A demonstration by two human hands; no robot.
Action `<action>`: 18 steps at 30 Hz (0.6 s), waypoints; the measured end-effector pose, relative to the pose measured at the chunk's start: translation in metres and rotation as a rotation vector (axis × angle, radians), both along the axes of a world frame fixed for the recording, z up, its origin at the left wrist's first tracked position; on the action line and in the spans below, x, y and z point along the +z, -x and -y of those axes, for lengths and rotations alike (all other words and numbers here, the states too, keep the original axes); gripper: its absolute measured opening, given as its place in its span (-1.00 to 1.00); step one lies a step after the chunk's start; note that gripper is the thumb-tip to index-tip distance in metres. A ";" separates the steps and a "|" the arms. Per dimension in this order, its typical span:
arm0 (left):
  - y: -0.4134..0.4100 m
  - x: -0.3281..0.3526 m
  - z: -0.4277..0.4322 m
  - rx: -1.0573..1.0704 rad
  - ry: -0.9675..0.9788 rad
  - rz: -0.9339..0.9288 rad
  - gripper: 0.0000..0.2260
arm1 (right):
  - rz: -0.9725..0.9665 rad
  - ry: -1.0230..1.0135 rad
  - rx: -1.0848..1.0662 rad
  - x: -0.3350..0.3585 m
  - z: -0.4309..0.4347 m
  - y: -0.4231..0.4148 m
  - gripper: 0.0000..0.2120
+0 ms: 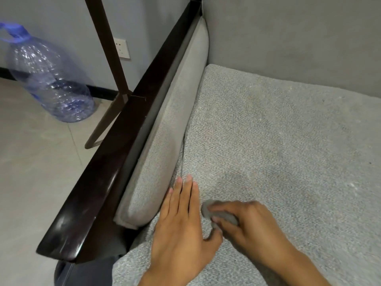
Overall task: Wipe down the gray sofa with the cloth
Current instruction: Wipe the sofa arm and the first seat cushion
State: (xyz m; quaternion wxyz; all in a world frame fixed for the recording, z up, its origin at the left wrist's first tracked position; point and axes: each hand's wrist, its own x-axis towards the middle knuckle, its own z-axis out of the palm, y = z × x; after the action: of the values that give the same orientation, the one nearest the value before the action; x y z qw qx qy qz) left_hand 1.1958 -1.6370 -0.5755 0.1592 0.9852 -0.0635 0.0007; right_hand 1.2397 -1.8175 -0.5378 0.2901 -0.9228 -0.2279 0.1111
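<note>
**Cloth on the seat, near the arm end**

My left hand (181, 219) lies flat on the gray sofa (278, 141), fingers straight and close together. The fingertips reach the seam where the seat meets the side cushion (165, 131). It holds nothing.

My right hand (247, 221) is just beside it, fingers and thumb curled round the cloth (218, 211). The cloth is a small gray wad, bunched up and pressed onto the seat fabric. Part of it pokes out past my fingertips towards my left hand. The right hand is slightly blurred.

Just beyond both hands the seat has a darker patch (237, 178). The plain gray back cushion (299, 38) stands upright behind the seat.

Left of the side cushion runs the glossy dark wooden armrest (103, 182). Past it, on the pale tiled floor (31, 172), stands a large clear plastic bottle (51, 79) with a blue handle. A scrap of blue on its side is too blurred to read. A white wall socket (121, 48) sits on the wall behind a slanted brown post (109, 48).
</note>
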 end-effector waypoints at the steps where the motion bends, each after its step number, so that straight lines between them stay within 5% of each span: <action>1: 0.000 0.000 0.000 -0.016 -0.011 -0.009 -0.06 | -0.017 0.006 0.007 0.000 0.007 0.005 -0.74; 7: -0.002 0.006 -0.001 -0.033 -0.065 -0.052 0.04 | 0.125 0.091 0.074 0.004 -0.010 -0.036 -0.82; 11: -0.002 0.012 0.000 -0.012 -0.078 -0.034 -0.03 | 0.293 0.189 -0.113 -0.008 -0.028 -0.102 -0.78; 14: -0.001 0.011 0.002 0.005 -0.061 -0.023 -0.08 | 0.253 0.076 -0.237 -0.014 -0.035 -0.115 -0.81; 18: 0.001 0.010 0.004 0.020 -0.036 -0.002 -0.09 | 0.054 -0.053 -0.069 -0.006 -0.017 -0.052 -0.78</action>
State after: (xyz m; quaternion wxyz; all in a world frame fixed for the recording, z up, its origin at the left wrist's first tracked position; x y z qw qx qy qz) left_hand 1.1949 -1.6405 -0.5659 0.1413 0.9885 -0.0535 0.0000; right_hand 1.2922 -1.8006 -0.5436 0.3120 -0.9247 -0.2066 0.0701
